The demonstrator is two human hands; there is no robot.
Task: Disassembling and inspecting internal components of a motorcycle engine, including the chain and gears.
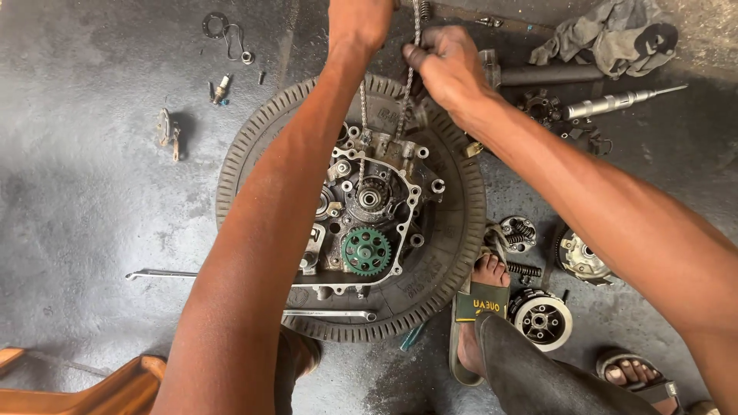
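Observation:
An engine crankcase half [369,207] with a green gear [366,251] lies inside a black tyre [453,253] on the floor. A thin metal chain [407,84] runs up from the case to the top of the view. My right hand [446,65] pinches that chain above the case's far end. My left hand [357,23] reaches to the same spot at the top edge; its fingers are cut off by the frame, so whether it holds the chain is unclear.
Wrenches lie at the tyre's left [157,273] and on its near side [330,313]. Clutch parts [542,319], springs [523,269] and a housing [580,257] sit right. A metal shaft [615,101], a rag [607,34], small parts [223,88] and sandalled feet [480,307] surround it.

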